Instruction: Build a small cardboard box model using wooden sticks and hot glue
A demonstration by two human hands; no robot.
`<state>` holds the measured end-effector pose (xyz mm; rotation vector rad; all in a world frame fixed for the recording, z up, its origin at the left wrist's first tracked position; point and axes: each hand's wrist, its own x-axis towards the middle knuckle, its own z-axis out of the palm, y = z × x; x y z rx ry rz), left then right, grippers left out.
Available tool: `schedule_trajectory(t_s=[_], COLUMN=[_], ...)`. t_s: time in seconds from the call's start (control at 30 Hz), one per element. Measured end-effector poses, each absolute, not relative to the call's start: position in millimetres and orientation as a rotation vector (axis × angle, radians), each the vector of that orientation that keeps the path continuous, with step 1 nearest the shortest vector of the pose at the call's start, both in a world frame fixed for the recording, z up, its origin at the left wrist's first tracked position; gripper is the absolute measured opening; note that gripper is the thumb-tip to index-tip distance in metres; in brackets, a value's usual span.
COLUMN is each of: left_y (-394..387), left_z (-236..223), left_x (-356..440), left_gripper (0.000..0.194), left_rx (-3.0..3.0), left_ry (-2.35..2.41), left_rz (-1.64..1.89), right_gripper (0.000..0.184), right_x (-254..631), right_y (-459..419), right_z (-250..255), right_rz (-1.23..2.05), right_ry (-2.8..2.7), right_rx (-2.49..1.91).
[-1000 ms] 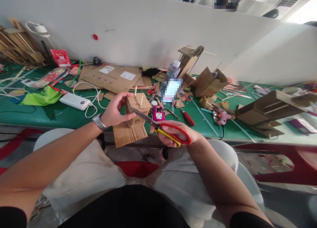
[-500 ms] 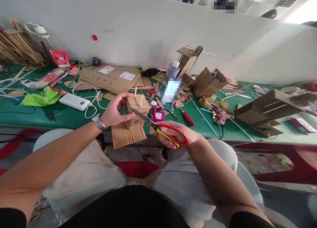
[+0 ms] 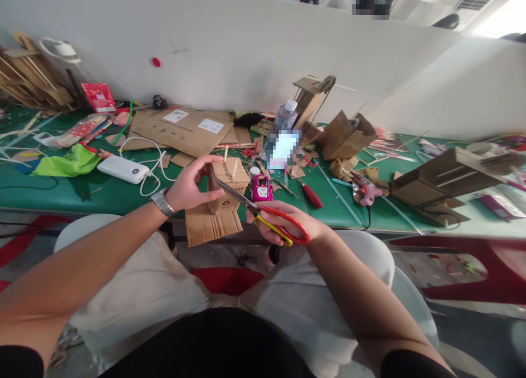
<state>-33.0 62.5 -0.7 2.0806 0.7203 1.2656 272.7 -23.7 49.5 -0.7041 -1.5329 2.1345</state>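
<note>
My left hand grips the left side of a small cardboard box, its thumb on the near face. A thin wooden stick pokes up from the box top, and a corrugated cardboard flap spreads below it over the table edge. In my right hand is a pair of scissors with red and yellow handles. The scissor blades point left and lie against the upper near edge of the box. Just right of the box sits a magenta toy car.
A white power bank with a cable lies to the left. Flattened cardboard is behind the box. Rightward are a red-handled tool, a lit phone, a bottle, a pink glue gun and cardboard structures.
My right hand and the scissors have shifted slightly left. The left hand and the box stay nearly where they were.
</note>
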Motion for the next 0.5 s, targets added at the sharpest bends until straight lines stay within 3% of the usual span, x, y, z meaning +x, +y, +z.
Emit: schedule_trajectory(t_s=[0.5], left_y=[64.6], left_z=[-3.4], left_x=[-32.3], left_gripper=[0.079], left_rx=[2.098], left_ry=[0.696], left_rz=[1.228], right_gripper=[0.046], right_x=[268.8], right_y=[-30.2], right_z=[53.2], right_rz=[1.974], right_ry=[-1.728], right_rx=[-0.783])
